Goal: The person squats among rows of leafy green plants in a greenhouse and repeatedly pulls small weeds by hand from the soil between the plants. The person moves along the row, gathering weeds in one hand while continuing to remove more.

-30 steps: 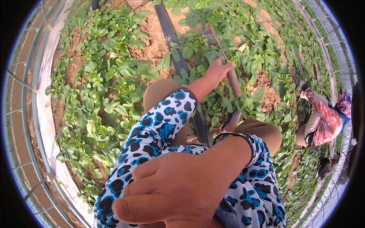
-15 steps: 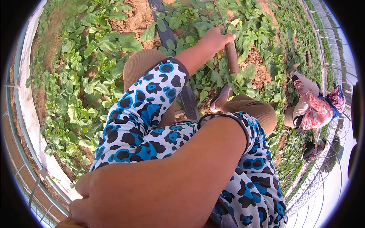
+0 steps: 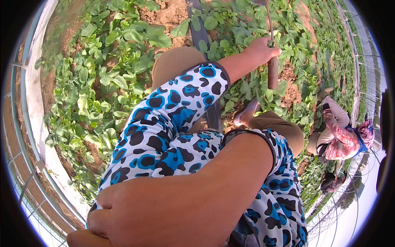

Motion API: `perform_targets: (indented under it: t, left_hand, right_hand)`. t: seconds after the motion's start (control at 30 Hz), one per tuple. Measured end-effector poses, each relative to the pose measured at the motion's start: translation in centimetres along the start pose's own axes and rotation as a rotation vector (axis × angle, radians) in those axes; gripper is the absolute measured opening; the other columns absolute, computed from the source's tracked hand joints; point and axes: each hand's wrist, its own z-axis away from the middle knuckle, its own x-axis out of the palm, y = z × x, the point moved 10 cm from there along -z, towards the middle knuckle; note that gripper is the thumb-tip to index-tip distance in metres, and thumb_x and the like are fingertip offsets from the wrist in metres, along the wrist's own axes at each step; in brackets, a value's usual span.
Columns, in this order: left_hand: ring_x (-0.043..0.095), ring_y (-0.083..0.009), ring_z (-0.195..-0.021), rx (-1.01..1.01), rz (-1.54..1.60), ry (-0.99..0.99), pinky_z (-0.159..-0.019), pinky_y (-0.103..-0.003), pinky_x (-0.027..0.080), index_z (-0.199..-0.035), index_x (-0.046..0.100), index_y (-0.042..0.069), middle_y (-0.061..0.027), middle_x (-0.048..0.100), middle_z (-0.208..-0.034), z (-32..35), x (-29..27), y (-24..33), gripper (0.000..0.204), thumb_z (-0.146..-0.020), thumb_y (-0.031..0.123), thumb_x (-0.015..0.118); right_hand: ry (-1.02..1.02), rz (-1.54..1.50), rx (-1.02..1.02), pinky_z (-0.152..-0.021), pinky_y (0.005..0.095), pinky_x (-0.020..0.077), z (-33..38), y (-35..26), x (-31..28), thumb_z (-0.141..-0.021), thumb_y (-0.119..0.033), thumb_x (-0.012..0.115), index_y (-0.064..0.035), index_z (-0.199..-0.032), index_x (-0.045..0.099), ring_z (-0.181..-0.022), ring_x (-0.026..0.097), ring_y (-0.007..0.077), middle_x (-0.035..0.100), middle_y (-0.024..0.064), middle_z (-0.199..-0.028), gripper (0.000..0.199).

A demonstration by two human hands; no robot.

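Observation:
My left hand (image 3: 263, 50) reaches out over the plants at the upper right and is closed round a small hand hoe (image 3: 273, 74). The hoe's round wooden handle hangs below the hand. Its thin metal neck rises to a blade cut off by the top edge of the picture. Across my body, my right arm bends toward the lower left. There my right hand (image 3: 108, 220) lies over the spotted left sleeve (image 3: 144, 136) with its fingers curled. Its fingertips are hidden, and what they hold, if anything, cannot be seen.
Leafy green plants (image 3: 96, 82) cover the soil on both sides. A dark flat strip (image 3: 199, 35) runs between them, passing beside my knee (image 3: 177, 66). A pale band and pipes (image 3: 31, 103) edge the left. To the right, another person (image 3: 341, 136) crouches among the plants.
The whole view has shifted, so the plants and my body sit farther right. My left hand, still gripping the hoe, appears farther right and slightly lower. More of the blade shows.

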Motion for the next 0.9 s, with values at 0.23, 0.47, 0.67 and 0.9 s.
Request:
perform_targets:
  t: [0.23, 0.47, 0.67, 0.9]
  left_hand:
    - [0.054, -0.0131, -0.067, 0.047, 0.025, 0.019, -0.055, -0.029, 0.044, -0.128, 0.05, -0.001, -0.0097, 0.066, -0.09, -0.1, -0.7, 1.0, 0.058, -0.083, 0.027, 0.073]
    - [0.049, -0.0074, -0.059, 0.201, 0.008, 0.1, -0.053, -0.022, 0.04, -0.114, 0.059, 0.007, -0.0021, 0.06, -0.08, 1.8, -7.4, 4.9, 0.031, -0.091, 0.027, 0.065]
    - [0.046, -0.0062, -0.053, 0.184, 0.008, 0.07, -0.047, -0.021, 0.037, -0.097, 0.057, 0.007, 0.0014, 0.055, -0.07, 1.9, -9.1, 6.8, 0.015, -0.094, 0.022, 0.06]
    - [0.042, -0.0052, -0.052, -0.049, -0.062, -0.068, -0.047, -0.02, 0.035, -0.093, 0.057, 0.009, 0.0043, 0.05, -0.065, 2.9, -4.3, 3.5, 0.012, -0.094, 0.02, 0.06]
  right_hand:
    - [0.354, 0.467, -0.061, -0.036, 0.0269, 0.031, 4.7, -0.7, -2.4, -0.078, -0.015, 0.063, -0.0126, -0.091, 0.061, -0.044, 0.044, 0.0125, 0.047, 0.0028, -0.067, 0.013]
    - [0.497, 0.516, -0.02, -0.037, 0.0209, 0.032, 10.9, -3.5, -6.9, -0.079, -0.01, 0.067, -0.0124, -0.101, 0.065, -0.047, 0.044, 0.0101, 0.053, 0.0054, -0.076, 0.023]
    - [0.697, 0.685, 0.41, -0.064, 0.0298, 0.0517, 18.2, -1.1, -15.5, -0.086, -0.01, 0.064, -0.0019, -0.12, 0.055, -0.076, 0.062, 0.019, 0.06, 0.013, -0.096, 0.036]
    - [0.859, 0.78, 0.999, -0.067, 0.0289, 0.0515, 33.8, 10.7, -20.9, -0.092, -0.027, 0.06, 0.0038, -0.109, 0.053, -0.078, 0.066, 0.0192, 0.063, 0.0121, -0.083, 0.036]
